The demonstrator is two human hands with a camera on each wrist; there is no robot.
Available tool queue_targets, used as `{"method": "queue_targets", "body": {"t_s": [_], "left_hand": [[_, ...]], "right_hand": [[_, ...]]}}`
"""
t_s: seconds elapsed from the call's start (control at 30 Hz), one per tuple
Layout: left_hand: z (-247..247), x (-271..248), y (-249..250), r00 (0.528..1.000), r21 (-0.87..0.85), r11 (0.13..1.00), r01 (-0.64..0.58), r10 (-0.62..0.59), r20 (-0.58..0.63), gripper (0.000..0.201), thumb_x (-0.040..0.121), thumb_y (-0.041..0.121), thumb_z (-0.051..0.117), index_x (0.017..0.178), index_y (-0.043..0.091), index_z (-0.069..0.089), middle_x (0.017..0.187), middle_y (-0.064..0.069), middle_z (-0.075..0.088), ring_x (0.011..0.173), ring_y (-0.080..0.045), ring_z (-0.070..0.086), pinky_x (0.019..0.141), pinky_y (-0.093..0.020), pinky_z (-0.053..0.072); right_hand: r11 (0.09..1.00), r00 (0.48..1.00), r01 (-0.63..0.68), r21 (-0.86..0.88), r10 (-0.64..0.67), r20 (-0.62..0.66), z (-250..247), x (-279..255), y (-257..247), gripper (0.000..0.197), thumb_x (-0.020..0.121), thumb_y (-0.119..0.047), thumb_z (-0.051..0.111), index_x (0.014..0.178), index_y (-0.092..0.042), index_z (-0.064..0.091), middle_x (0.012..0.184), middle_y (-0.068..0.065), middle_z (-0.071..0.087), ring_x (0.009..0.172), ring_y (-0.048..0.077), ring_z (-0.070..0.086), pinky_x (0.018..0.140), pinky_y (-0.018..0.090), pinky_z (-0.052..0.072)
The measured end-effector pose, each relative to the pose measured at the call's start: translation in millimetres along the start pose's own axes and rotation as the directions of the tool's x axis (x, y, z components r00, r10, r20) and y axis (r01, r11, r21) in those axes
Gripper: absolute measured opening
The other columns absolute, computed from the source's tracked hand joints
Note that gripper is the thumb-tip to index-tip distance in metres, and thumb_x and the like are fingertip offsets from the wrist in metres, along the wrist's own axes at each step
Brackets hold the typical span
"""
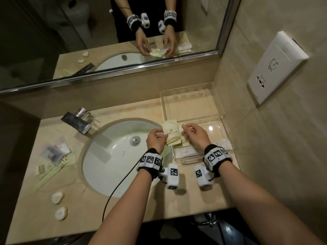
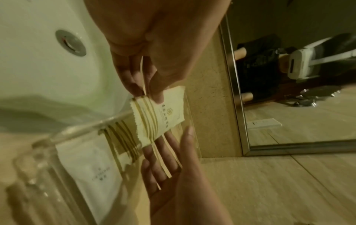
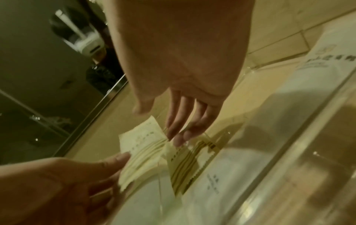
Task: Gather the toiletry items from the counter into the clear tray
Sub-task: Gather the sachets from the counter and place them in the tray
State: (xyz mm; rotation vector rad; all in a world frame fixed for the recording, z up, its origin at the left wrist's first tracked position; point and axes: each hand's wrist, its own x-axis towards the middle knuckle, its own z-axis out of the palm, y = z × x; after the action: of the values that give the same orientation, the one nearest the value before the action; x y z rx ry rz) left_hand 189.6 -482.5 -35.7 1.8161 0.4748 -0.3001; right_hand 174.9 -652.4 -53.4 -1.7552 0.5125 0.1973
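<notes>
A stack of cream sachets [image 1: 171,133] with gold stripes hangs over the left rim of the clear tray [image 1: 219,119]. My left hand [image 1: 160,133] pinches the stack's left edge between thumb and fingers; the left wrist view shows that pinch on the sachets [image 2: 163,115]. My right hand [image 1: 184,129] touches the stack's right side with straight fingers [image 3: 179,129], thumb apart. Flat white packets [image 1: 185,152] lie in the tray's near compartment. More sachets [image 3: 188,164] stand inside against the tray wall.
The sink [image 1: 115,156] and faucet [image 1: 77,121] are left of the tray. On the left counter lie a plastic bag of small items [image 1: 54,151], long cream packets [image 1: 51,171] and two white round pieces [image 1: 57,197]. A wall socket [image 1: 276,68] is at right.
</notes>
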Motion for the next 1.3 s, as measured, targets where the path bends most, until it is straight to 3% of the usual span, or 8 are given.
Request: {"method": "queue_targets", "body": {"t_s": [0.07,0.13,0.23,0.4,0.57,0.83,1.13,1.3], "left_hand": [[6,-1,1,0.999,-0.036,0.999,-0.003,0.005,0.053,0.02,0.08,0.005,0.072,0.096,0.01,0.063,0.084,-0.016,0.068,0.075,-0.032,0.068,0.078,-0.043,0.06],[10,-3,0,0.997,-0.057,0.998,0.006,-0.001,0.081,0.02,0.079,0.003,0.073,0.096,0.007,0.064,0.088,-0.02,0.067,0.074,-0.032,0.067,0.078,-0.043,0.06],[11,-5,-2,0.999,0.014,1.0,-0.015,0.014,0.038,0.017,0.08,0.001,0.068,0.096,0.006,0.065,0.085,-0.011,0.068,0.066,-0.023,0.066,0.077,-0.037,0.059],[9,-10,-6,0.987,0.217,0.963,-0.161,0.154,0.048,0.018,0.086,0.004,0.059,0.095,0.014,0.071,0.099,-0.002,0.07,0.085,-0.019,0.063,0.086,-0.036,0.054],[8,-12,-14,0.883,0.465,0.752,-0.467,0.376,0.28,0.029,0.092,0.009,0.054,0.116,0.016,0.068,0.127,-0.003,0.061,0.115,-0.023,0.054,0.101,-0.032,0.042],[16,-7,-22,0.86,0.686,0.52,-0.509,0.264,0.437,0.045,0.097,0.012,0.047,0.14,0.026,0.047,0.152,0.01,0.037,0.12,-0.028,0.044,0.1,-0.041,0.042],[9,-2,-15,0.858,0.556,0.66,-0.505,0.313,0.408,0.036,0.094,0.01,0.052,0.128,0.02,0.06,0.14,0.003,0.05,0.119,-0.025,0.046,0.104,-0.035,0.039],[-13,-8,-2,0.944,0.318,0.894,-0.316,0.263,0.198,0.019,0.089,0.011,0.059,0.107,0.013,0.066,0.099,0.0,0.065,0.077,-0.009,0.058,0.072,-0.018,0.046]], "right_hand": [[1.0,0.993,0.002,0.013,-0.003,0.114,-3,-1,-1,0.027,0.083,-0.037,0.074,0.1,-0.018,0.067,0.085,0.003,0.072,0.069,0.017,0.066,0.063,0.031,0.053],[0.997,0.997,0.025,-0.07,-0.019,0.079,-6,0,1,0.016,0.082,-0.026,0.076,0.094,-0.019,0.066,0.079,0.001,0.069,0.064,0.015,0.063,0.064,0.031,0.054],[0.993,1.0,-0.013,-0.119,0.015,0.009,-9,2,7,0.016,0.084,-0.02,0.074,0.097,-0.013,0.066,0.074,0.0,0.067,0.063,0.016,0.063,0.069,0.033,0.056],[0.969,0.999,-0.05,-0.241,0.045,-0.026,-1,4,10,0.021,0.082,-0.018,0.076,0.098,-0.009,0.065,0.076,0.004,0.069,0.062,0.016,0.065,0.063,0.025,0.053],[0.957,0.994,-0.071,-0.282,0.043,-0.104,8,6,11,0.026,0.075,-0.024,0.08,0.083,-0.02,0.055,0.078,0.003,0.069,0.08,0.026,0.068,0.08,0.04,0.056],[0.943,0.995,-0.071,-0.324,0.044,-0.091,10,3,7,0.03,0.076,-0.024,0.078,0.092,-0.014,0.056,0.075,-0.001,0.065,0.082,0.025,0.066,0.083,0.042,0.054],[0.946,0.992,-0.113,-0.305,0.091,-0.085,6,-1,1,0.03,0.076,-0.029,0.077,0.09,-0.016,0.055,0.094,0.009,0.068,0.088,0.028,0.066,0.083,0.043,0.055],[0.975,0.993,-0.043,-0.216,0.018,-0.116,2,-9,-18,0.02,0.082,-0.026,0.073,0.089,-0.016,0.058,0.085,0.0,0.065,0.086,0.024,0.066,0.083,0.04,0.055]]}}
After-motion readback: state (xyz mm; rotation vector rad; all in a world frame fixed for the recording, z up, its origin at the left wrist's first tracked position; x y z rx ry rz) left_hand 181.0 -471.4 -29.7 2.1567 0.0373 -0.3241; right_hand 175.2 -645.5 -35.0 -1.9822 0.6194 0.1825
